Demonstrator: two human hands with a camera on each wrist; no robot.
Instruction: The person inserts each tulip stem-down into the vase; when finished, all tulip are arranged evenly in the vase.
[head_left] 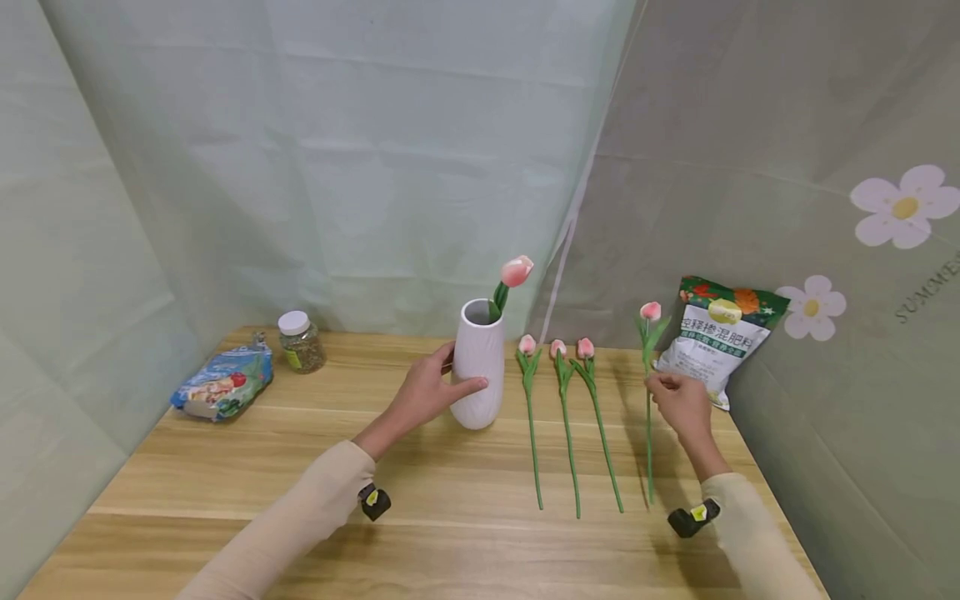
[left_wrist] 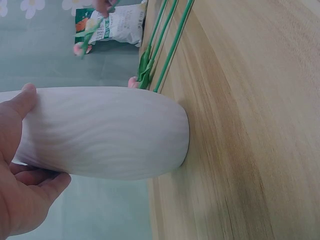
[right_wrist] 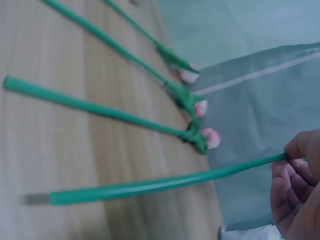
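The left hand (head_left: 423, 393) wraps around the white vase (head_left: 477, 364), which stands upright on the tabletop (head_left: 450, 533) with one tulip (head_left: 516, 271) in it. The right hand (head_left: 681, 402) pinches a tulip stem (head_left: 648, 433), seemingly lifted at the bloom end, beside three tulips (head_left: 567, 417) lying flat.

three stems (head_left: 570, 433) between vase (head_left: 477, 367), bag (head_left: 712, 337)

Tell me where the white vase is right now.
In the head view the white vase stands mid-table, gripped by the left hand, one tulip inside, just left of three tulips lying flat.
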